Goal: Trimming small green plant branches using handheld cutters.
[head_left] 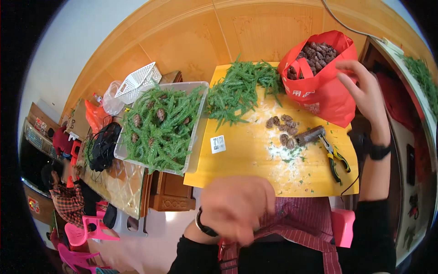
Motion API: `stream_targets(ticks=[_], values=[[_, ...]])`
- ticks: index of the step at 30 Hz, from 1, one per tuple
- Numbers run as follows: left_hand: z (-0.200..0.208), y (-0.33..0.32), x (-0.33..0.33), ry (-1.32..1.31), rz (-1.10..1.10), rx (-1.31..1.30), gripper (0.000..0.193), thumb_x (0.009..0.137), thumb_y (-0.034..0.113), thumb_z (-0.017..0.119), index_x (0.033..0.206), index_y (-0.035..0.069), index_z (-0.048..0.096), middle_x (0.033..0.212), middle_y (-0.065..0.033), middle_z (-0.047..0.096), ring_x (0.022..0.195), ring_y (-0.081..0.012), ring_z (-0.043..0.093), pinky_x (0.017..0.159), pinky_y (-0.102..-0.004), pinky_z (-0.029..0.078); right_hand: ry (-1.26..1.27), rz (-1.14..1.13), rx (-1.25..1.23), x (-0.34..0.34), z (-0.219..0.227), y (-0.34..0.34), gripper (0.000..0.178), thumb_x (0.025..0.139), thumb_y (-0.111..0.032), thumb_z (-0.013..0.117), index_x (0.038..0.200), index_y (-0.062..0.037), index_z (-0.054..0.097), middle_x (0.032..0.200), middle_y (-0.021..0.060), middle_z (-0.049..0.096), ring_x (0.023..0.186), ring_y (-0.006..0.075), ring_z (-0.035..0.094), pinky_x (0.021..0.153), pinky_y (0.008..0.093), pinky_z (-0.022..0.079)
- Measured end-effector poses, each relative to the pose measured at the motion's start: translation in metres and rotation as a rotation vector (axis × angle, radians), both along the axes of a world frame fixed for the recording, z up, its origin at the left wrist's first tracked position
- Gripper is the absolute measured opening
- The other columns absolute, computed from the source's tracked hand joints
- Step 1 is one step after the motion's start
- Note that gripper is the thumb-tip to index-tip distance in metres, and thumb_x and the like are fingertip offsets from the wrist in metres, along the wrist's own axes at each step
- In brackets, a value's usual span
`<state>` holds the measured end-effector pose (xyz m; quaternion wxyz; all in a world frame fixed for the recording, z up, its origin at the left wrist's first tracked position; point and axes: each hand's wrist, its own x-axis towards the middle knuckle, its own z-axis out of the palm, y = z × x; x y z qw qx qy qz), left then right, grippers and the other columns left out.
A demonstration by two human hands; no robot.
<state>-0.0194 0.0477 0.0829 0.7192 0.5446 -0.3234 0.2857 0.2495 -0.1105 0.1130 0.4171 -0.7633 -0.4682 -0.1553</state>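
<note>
My right hand (365, 91) is raised at the right side of a red bag (319, 98), its fingers apart and nothing in them. Inside the bag is a heap of brown pine cones (318, 55). My left hand (237, 205) is over my lap at the front edge of the yellow board (205, 171). It is blurred, and whatever its fingers hold, if anything, does not show. Several loose pine cones (283, 128) lie mid-board beside a dark brown cylinder (311, 135). Pliers (334, 157) with yellow and black handles rest against it.
Green artificial pine sprigs (242, 89) cover the board's far left. A clear plastic bin (199, 132) of sprigs with pine cones stands left of the board. A white label (218, 144) lies nearby. At far left, a person (68, 201) sits by pink chairs (91, 230).
</note>
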Motion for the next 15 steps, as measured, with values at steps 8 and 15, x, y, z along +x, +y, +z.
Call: stream_targets(ticks=[8, 15], values=[[-0.055, 0.057, 0.038, 0.557, 0.320, -0.541, 0.013, 0.090, 0.021, 0.048, 0.089, 0.008, 0.050, 0.080, -0.0046, 0.052, 0.071, -0.0161, 0.052, 0.072, -0.0319, 0.044, -0.081, -0.035, -0.438, 0.088, 0.005, 0.075, 0.017, 0.085, -0.012, 0.054, 0.094, 0.0016, 0.055, 0.082, 0.0112, 0.059, 0.075, 0.0175, 0.057, 0.068, 0.0278, 0.045], [-0.082, 0.093, 0.056, 0.752, 0.299, -1.049, 0.024, 0.087, 0.021, 0.054, 0.105, 0.007, 0.048, 0.102, -0.0096, 0.048, 0.093, -0.0192, 0.049, 0.081, -0.0312, 0.045, -0.085, 0.202, -0.069, 0.015, -0.002, 0.137, 0.014, 0.083, -0.013, 0.056, 0.089, 0.0000, 0.056, 0.076, 0.0121, 0.060, 0.073, 0.0177, 0.059, 0.065, 0.0286, 0.046]])
